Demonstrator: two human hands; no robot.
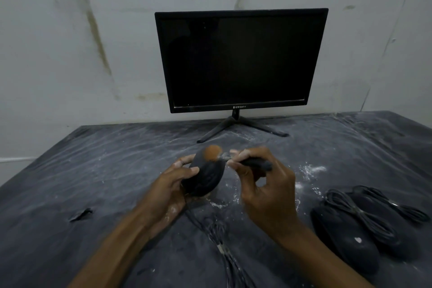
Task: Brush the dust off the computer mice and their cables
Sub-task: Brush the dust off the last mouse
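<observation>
Two bare forearms, no sleeves, left grip [173, 184], right grip [264, 184], white dust on left palm

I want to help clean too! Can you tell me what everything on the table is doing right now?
Black computer mouse: held up in the left hand, being brushed.
Brown-bristled brush with black handle: pinched in the right hand, bristles on the mouse.
Held mouse's black cable: bundled, trailing on the table.
Two other black mice: lying at right, cables coiled on top.
Black monitor: screen dark.
Dark table cover: dusty.
</observation>
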